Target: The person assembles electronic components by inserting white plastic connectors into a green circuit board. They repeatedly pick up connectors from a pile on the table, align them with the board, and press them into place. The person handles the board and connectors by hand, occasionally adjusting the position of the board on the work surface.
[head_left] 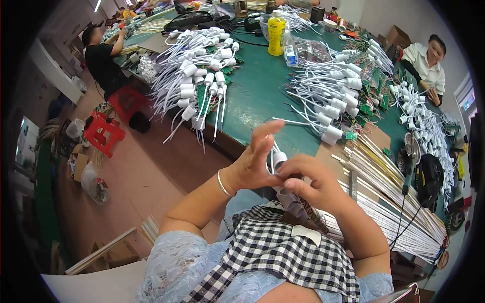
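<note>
Nearest you, your checked apron (283, 252) spreads across your lap, and beyond it your two hands meet around a white cylinder (279, 158) with white wires, held up in front of the worktop (252, 96) edge. Its long axis seems to run roughly away from your body; white wire shows at its far end and along its left side, while your fingers cover its near end. Your left hand (254, 162) is loosely spread: its raised fingers point toward the worktop, well apart from the thumb, which reaches across to your right fingertips. Your right hand (314, 184) is curled, its bent fingers and thumb at the cylinder's near end; you cannot tell from this view whether they pinch it.

To your right, long pale strips (384, 217) lie bundled on the worktop. Farther on, white wired cylinders with green boards form a right-hand pile (326, 101) and a left-hand pile (202, 70). A yellow bottle (276, 33) stands upright beyond, between the piles.
</note>
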The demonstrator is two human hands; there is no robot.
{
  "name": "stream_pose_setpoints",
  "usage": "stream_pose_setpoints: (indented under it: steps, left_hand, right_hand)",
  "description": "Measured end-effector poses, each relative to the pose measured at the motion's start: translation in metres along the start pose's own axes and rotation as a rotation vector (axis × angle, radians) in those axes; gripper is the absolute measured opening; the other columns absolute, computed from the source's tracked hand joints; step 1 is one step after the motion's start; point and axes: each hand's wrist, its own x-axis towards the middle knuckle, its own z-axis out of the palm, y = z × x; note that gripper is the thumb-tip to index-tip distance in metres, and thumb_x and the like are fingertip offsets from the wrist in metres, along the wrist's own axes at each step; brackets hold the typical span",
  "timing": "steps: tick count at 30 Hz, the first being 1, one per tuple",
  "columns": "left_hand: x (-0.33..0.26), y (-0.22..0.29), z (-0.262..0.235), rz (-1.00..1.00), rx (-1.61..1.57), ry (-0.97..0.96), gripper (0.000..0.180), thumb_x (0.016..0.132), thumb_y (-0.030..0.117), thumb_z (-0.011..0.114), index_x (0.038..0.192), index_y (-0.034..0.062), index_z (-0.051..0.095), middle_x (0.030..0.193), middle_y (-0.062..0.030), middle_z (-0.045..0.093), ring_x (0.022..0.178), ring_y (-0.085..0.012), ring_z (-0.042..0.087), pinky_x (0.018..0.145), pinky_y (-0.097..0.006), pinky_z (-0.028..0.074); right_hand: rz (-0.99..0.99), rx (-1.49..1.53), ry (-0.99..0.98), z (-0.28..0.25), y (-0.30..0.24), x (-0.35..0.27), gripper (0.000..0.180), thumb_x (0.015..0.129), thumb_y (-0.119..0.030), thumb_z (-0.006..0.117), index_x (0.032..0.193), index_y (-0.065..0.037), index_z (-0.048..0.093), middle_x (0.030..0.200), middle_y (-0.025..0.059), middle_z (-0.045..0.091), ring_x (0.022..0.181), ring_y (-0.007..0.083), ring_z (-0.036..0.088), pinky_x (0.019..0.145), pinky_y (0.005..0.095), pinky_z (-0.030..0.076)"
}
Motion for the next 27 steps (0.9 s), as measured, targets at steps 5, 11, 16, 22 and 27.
stream_pose_setpoints:
  steps: [5, 11, 16, 22, 27]
  left_hand:
    - [0.015, 0.009, -0.004, -0.040, -0.108, -0.171, 0.119, 0.058, 0.018, 0.085, 0.147, 0.0192, 0.006, 0.128, -0.0193, 0.044, 0.113, -0.0324, 0.049, 0.096, -0.044, 0.040]
    - [0.013, 0.014, -0.003, -0.219, -0.193, -0.281, 0.104, 0.059, 0.008, 0.081, 0.144, 0.0142, 0.022, 0.101, -0.0081, 0.061, 0.089, -0.0227, 0.058, 0.080, -0.037, 0.044]
    - [0.018, 0.018, -0.007, -0.276, -0.192, -0.374, 0.079, 0.057, 0.007, 0.079, 0.129, 0.0102, 0.046, 0.086, -0.0023, 0.061, 0.076, -0.0214, 0.055, 0.073, -0.035, 0.041]
    - [0.027, 0.016, -0.013, -0.197, -0.117, -0.455, 0.052, 0.059, 0.017, 0.080, 0.105, 0.0100, 0.056, 0.081, -0.0031, 0.058, 0.076, -0.0252, 0.054, 0.076, -0.037, 0.040]
    - [0.036, 0.034, -0.001, -0.555, -0.182, -0.454, 0.040, 0.060, 0.026, 0.080, 0.090, 0.0102, 0.059, 0.082, -0.0045, 0.058, 0.076, -0.0268, 0.056, 0.073, -0.036, 0.042]
  right_hand:
    - [0.080, 0.000, 0.210, 0.008, 0.012, -0.015, 0.018, 0.086, -0.020, 0.063, 0.088, -0.002, 0.060, 0.080, 0.0062, 0.060, 0.073, 0.0179, 0.057, 0.065, 0.0284, 0.044]
    - [0.337, 0.248, 0.440, 0.020, 0.015, -0.026, 0.021, 0.088, -0.022, 0.063, 0.082, -0.004, 0.056, 0.070, -0.0009, 0.053, 0.063, 0.0071, 0.047, 0.057, 0.0224, 0.039]
    - [0.395, 0.716, 0.267, 0.015, 0.015, -0.032, 0.022, 0.088, -0.023, 0.063, 0.080, -0.007, 0.052, 0.074, -0.0029, 0.052, 0.064, 0.0052, 0.043, 0.057, 0.0208, 0.036]
    - [0.369, 0.594, 0.128, -0.001, 0.008, -0.031, 0.018, 0.087, -0.016, 0.065, 0.081, -0.006, 0.051, 0.081, -0.0020, 0.052, 0.070, 0.0050, 0.044, 0.062, 0.0207, 0.037]
    - [0.328, 0.487, 0.284, 0.005, 0.003, -0.026, 0.015, 0.086, -0.013, 0.066, 0.083, -0.005, 0.054, 0.079, -0.0018, 0.053, 0.070, 0.0057, 0.047, 0.061, 0.0224, 0.039]
